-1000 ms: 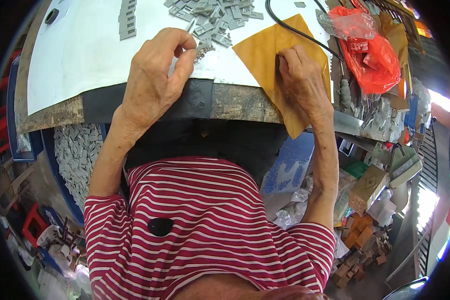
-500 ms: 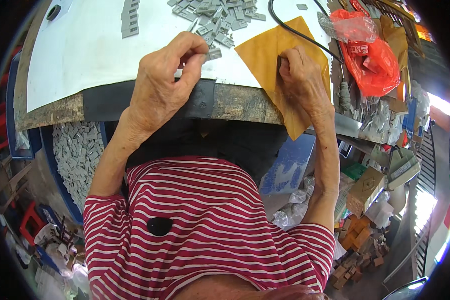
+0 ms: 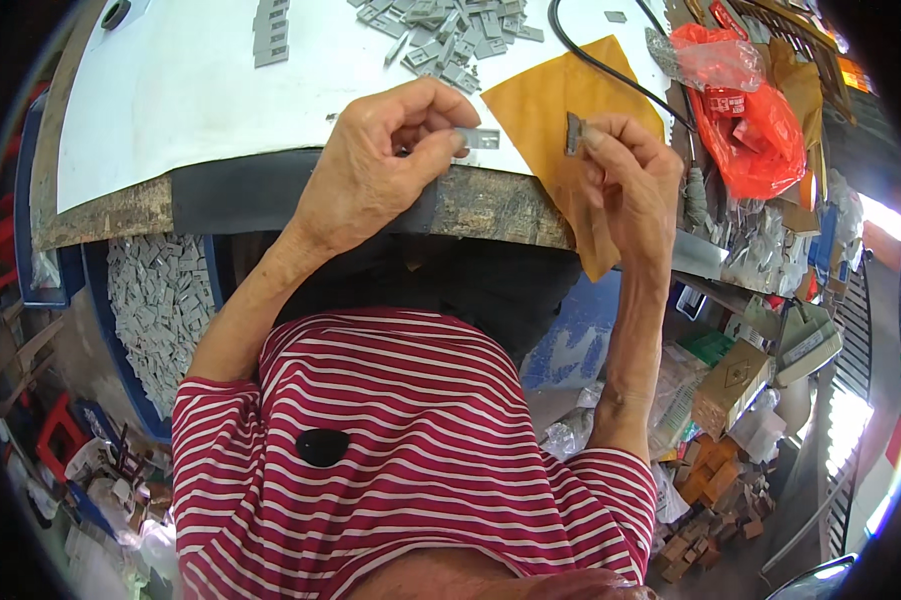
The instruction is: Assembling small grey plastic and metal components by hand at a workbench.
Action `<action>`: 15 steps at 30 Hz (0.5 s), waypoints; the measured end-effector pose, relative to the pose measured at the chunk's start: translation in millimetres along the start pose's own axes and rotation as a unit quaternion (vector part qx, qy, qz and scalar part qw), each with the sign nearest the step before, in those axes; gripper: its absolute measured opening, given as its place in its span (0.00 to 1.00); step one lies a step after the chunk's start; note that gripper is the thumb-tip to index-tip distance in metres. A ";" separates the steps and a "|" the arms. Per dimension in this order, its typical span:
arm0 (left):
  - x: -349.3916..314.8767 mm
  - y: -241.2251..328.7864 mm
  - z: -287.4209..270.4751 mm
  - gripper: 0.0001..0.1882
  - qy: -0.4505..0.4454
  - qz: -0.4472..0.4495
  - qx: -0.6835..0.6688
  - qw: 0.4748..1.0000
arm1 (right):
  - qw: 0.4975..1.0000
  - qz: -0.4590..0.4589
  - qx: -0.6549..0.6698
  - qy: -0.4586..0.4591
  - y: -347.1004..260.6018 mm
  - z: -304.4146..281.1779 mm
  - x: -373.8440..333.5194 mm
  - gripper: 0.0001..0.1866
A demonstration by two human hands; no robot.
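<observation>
Over the front edge of the white-topped bench, my left hand (image 3: 390, 150) pinches a small grey rectangular piece (image 3: 483, 139) between thumb and forefinger. That piece has a rectangular recess in it. To its right, my right hand (image 3: 632, 175) grips a small dark flat piece (image 3: 573, 134) by one side, above an amber-brown sheet (image 3: 530, 95). The sheet hangs partly over the bench edge. Beyond my left hand lies a loose heap of similar grey pieces (image 3: 460, 30). Several more stand joined in a row (image 3: 271, 35) farther left.
A black cable (image 3: 610, 65) curves across the sheet's far side. At the right lies a red plastic bag (image 3: 745, 140). Under the bench on the left, a blue bin (image 3: 130, 365) holds many grey pieces. Cardboard boxes (image 3: 732, 385) are stacked at lower right.
My left hand has moved right and nearer with its grey piece. The right hand has lifted off the amber sheet and turned, showing the dark piece in its fingers.
</observation>
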State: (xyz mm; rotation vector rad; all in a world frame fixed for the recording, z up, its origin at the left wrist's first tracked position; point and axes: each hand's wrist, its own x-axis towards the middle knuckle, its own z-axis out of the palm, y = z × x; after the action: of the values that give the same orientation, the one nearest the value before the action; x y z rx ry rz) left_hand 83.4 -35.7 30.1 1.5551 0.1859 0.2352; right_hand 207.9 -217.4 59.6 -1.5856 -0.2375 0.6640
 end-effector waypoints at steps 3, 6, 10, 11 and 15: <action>-0.8 -0.9 -0.3 0.08 -0.019 -0.025 -0.023 0.999 | 0.986 0.062 0.140 -0.063 3.5 14.3 -7.1 0.04; -1.6 -0.7 -0.6 0.09 -0.014 -0.032 -0.027 0.999 | 0.975 0.098 0.170 -0.102 8.9 22.2 -5.8 0.05; -2.6 -4.9 -3.1 0.09 -0.002 -0.029 -0.017 0.999 | 0.964 0.120 0.200 -0.128 13.8 30.3 -2.3 0.05; -2.8 -5.3 -3.7 0.09 -0.001 -0.031 -0.022 0.999 | 0.962 0.121 0.207 -0.133 14.4 31.9 -1.5 0.05; -3.2 -4.4 -5.9 0.09 0.008 -0.033 -0.023 0.999 | 0.962 0.129 0.191 -0.144 17.4 37.3 0.7 0.05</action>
State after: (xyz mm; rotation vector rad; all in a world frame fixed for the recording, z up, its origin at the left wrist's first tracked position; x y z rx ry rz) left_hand 78.9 -30.9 25.5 1.5000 0.2424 0.2000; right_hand 184.2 -188.2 42.9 -1.1543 -0.1066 1.0785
